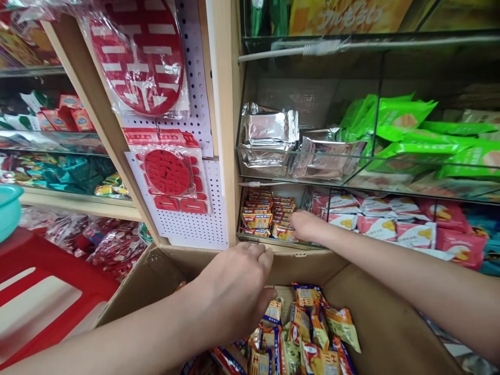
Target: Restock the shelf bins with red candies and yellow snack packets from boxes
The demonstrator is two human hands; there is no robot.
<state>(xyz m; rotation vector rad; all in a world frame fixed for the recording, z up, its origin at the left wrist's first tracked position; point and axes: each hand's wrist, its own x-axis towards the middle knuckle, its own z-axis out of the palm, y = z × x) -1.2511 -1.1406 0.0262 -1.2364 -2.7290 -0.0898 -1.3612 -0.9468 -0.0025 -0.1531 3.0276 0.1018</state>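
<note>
A cardboard box stands below the shelves, with small orange and blue wrapped snacks inside. My left hand hangs over the box near its back edge, fingers bent and pointing down; what they hold, if anything, is hidden. Further right, my right hand reaches into a lower clear shelf bin and touches the right end of the rows of similar small snacks. Its fingertips are curled against the packets, and I cannot make out whether one is gripped.
Silver packets and green packets fill the bin above. Pink and white packets lie to the right. Red paper decorations hang on a pegboard. A red stool stands at the left, beside a teal basin.
</note>
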